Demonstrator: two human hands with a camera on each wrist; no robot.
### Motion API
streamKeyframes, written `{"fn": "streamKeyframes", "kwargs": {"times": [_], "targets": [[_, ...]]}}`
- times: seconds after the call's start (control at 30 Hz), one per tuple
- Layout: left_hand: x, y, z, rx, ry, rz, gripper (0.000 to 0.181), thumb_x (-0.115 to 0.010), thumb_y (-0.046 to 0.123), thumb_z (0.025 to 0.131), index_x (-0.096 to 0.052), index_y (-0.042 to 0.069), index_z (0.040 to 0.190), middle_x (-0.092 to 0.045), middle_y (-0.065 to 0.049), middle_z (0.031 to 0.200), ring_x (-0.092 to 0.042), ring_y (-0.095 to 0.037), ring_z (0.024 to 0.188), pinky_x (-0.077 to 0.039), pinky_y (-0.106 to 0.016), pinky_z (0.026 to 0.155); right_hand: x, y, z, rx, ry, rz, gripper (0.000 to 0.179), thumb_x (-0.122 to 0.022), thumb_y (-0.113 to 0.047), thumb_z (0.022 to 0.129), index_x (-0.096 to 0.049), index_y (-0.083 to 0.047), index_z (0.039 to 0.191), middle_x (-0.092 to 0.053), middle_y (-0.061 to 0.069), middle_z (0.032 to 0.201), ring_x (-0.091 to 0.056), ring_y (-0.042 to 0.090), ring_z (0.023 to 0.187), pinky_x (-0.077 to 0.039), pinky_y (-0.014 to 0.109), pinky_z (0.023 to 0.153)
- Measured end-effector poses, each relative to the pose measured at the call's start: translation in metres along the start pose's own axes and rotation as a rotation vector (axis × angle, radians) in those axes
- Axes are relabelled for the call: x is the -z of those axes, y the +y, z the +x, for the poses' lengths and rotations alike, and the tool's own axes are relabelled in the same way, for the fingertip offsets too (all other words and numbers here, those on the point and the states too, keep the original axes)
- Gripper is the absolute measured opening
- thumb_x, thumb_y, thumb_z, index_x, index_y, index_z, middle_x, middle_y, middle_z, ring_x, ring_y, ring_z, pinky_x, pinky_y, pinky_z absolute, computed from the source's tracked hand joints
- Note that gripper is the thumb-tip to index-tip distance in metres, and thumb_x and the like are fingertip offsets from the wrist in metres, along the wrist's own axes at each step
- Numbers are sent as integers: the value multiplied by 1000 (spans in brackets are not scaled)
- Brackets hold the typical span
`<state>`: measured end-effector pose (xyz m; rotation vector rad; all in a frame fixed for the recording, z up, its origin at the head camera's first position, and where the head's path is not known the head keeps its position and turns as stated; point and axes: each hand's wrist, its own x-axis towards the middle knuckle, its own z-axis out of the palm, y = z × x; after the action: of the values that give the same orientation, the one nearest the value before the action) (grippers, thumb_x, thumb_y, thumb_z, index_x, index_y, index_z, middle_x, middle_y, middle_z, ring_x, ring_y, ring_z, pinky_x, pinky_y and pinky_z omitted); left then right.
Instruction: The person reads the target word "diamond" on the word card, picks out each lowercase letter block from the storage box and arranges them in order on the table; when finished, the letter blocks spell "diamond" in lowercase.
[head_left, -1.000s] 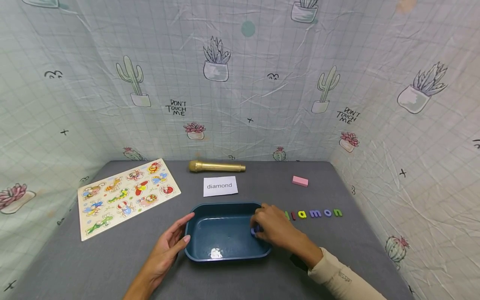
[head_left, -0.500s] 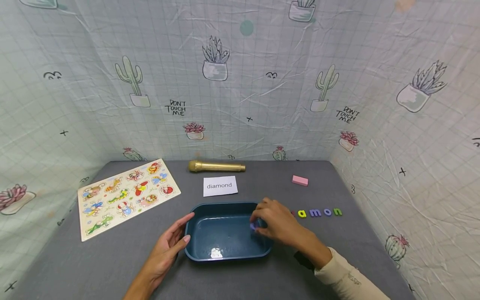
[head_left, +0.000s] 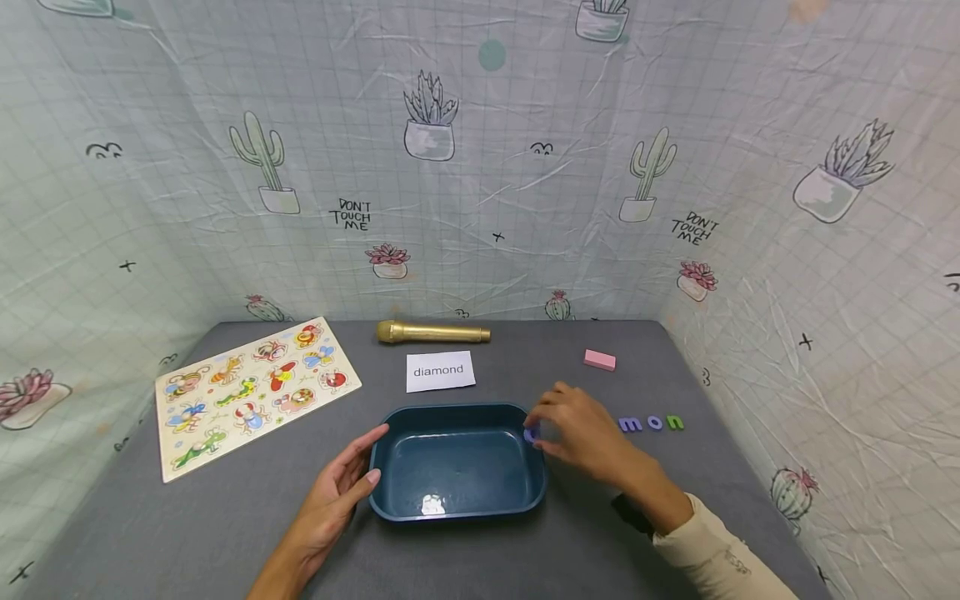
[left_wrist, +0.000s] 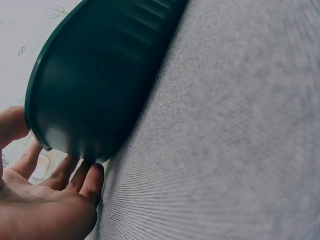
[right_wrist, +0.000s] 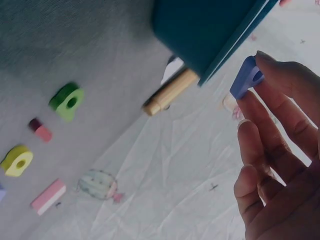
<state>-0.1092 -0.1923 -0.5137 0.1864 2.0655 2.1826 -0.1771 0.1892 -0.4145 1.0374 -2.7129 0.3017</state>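
Observation:
My right hand (head_left: 581,429) pinches a blue-purple toy letter (right_wrist: 245,77) with a round hole, between thumb and fingertips. It hovers just beyond the right rim of a dark blue plastic tray (head_left: 457,512). My left hand (head_left: 333,492) grips the tray's left end, thumb at the rim, other fingers against the outer wall. In the right wrist view, a green letter (right_wrist: 66,101), a small red letter (right_wrist: 40,130) and a yellow letter (right_wrist: 17,160) lie on the table; my right hand hides them in the head view. Purple m (head_left: 630,424), purple o (head_left: 655,422) and green n (head_left: 675,422) continue that row.
A white card reading "diamond" (head_left: 440,372) lies behind the tray, with a gold microphone (head_left: 433,333) farther back. A pink block (head_left: 600,360) lies at the back right. An insect puzzle board (head_left: 258,398) occupies the left. A printed cloth (head_left: 465,208) hangs around the grey table (head_left: 450,567).
My right hand has lifted the blue-purple letter from inside the tray's right end and carried it right, past the rim. My left hand and the tray have stayed put.

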Motion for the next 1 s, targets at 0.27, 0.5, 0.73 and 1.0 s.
{"fn": "streamKeyframes", "kwargs": {"times": [0.27, 0.5, 0.73, 1.0], "targets": [[0, -1, -1, -20, -10, -8, 60, -61, 10, 108, -39, 11, 163, -29, -11, 175, -32, 16, 148, -26, 0, 114, 1, 22, -15, -55, 46, 0, 26, -96, -19, 79, -82, -20, 100, -75, -5, 104, -61, 16, 99, -57, 36, 80], [0, 0, 0, -21, -7, 7, 59, -60, 10, 108, -39, 12, 163, -30, -11, 174, -31, 15, 149, -26, 0, 114, 3, 41, -28, -92, 66, -2, 25, -96, -16, 77, -82, -18, 98, -76, -3, 103, -60, 17, 96, -55, 37, 78], [1, -1, 0, -20, -10, 6, 59, -60, 10, 108, -39, 13, 163, -29, -9, 175, -30, 12, 150, -27, -1, 114, 3, 62, -41, -138, 72, 2, 26, -97, -11, 75, -82, -15, 97, -76, -1, 100, -59, 16, 92, -56, 37, 77], [1, -1, 0, -15, -13, -5, 60, -61, 10, 108, -39, 13, 163, -29, -9, 175, -30, 13, 149, -27, -1, 115, 6, 89, -60, -159, 105, -13, 28, -97, -5, 71, -82, -13, 94, -78, 2, 99, -63, 21, 93, -59, 45, 78]]}}
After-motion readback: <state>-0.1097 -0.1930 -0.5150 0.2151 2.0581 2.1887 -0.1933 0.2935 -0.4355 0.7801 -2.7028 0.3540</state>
